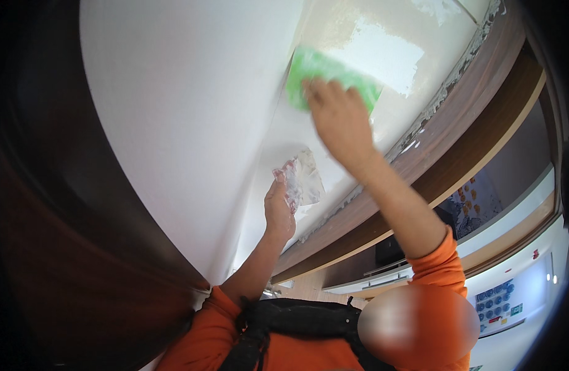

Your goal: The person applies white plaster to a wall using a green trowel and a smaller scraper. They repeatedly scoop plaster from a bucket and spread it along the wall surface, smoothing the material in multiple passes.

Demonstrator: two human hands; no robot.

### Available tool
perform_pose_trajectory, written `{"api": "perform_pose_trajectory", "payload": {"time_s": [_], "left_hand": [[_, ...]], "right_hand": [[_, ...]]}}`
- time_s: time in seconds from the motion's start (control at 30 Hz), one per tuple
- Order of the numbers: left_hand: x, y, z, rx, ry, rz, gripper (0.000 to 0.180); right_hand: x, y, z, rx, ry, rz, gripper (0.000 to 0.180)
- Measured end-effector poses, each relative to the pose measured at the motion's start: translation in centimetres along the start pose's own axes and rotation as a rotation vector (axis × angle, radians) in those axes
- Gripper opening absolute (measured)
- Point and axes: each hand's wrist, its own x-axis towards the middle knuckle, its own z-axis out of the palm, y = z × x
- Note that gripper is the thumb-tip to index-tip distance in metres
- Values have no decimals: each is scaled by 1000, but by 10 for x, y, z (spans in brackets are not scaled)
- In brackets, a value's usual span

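Head view, landmark the green spreader (328, 65). The right hand (340, 114) is closed on the spreader, fingers bent over its near side; both are slightly blurred. The spreader lies flat against or very close to the pale wall (352, 28); contact cannot be told for certain.

Left hand (279, 210) sits below the spreader, well apart from it, gripping a paste-smeared flat tool (306, 179) by its reddish edge. White paste covers much of the tool's face; its exact kind is hard to tell.

Just up and right of the spreader: a bright white patch (383, 55) on the wall, ragged at its right edge. Left of the spreader: a broad, smooth white surface (192, 93), with a dark brown panel (62, 204) farther out. Right of the spreader: a curved brown wooden trim (482, 142). Far below it: orange sleeves (442, 256) and a black strap (297, 315) worn by the person.
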Motion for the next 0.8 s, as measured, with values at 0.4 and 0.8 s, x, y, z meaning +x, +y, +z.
{"api": "perform_pose_trajectory", "payload": {"time_s": [0.4,0.8], "left_hand": [[-2,5,3,12,-1,-45,53],[-1,0,1,-2,-13,-20,53]], "right_hand": [[79,81,-54,-206,301,65,32],[6,-2,-7,5,-16,-40,30]]}}
